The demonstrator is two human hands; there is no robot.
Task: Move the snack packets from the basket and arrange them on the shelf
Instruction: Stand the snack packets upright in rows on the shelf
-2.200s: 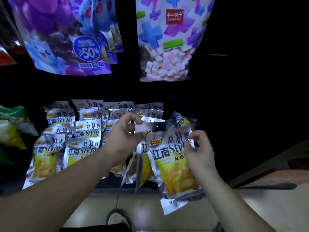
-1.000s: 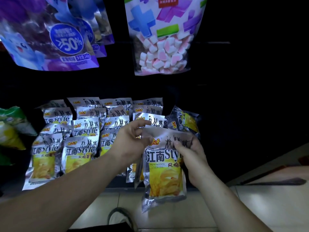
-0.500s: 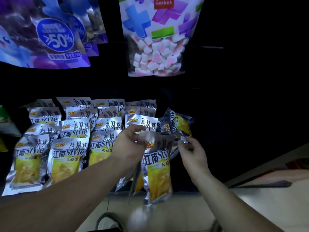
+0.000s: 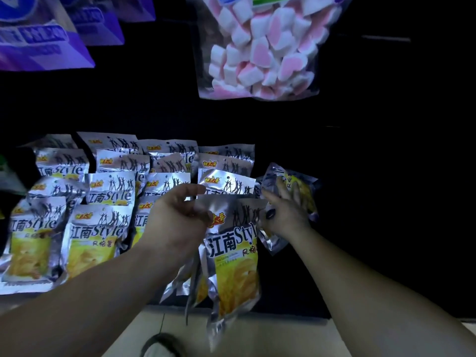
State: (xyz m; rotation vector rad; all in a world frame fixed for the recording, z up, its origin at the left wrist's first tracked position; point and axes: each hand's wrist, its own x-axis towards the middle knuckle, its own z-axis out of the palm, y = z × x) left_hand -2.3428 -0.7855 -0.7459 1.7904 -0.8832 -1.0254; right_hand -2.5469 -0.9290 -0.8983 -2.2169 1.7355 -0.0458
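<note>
Silver and yellow snack packets stand in several rows on the dark shelf, left of centre. My left hand pinches the top edges of a small bunch of the same packets, which hang down in front of the shelf edge. My right hand is just right of that bunch, off it, with its fingers stretched onto a tilted packet at the right end of the rows. No basket is in view.
A clear bag of pink and white marshmallows hangs above the rows, and purple bags hang at the upper left. The shelf right of the tilted packet is dark. Pale floor and a shoe lie below.
My right hand has let go of the front packet in the bunch and moved up and right onto the tilted packet. My left hand keeps the bunch; the view has moved closer.
</note>
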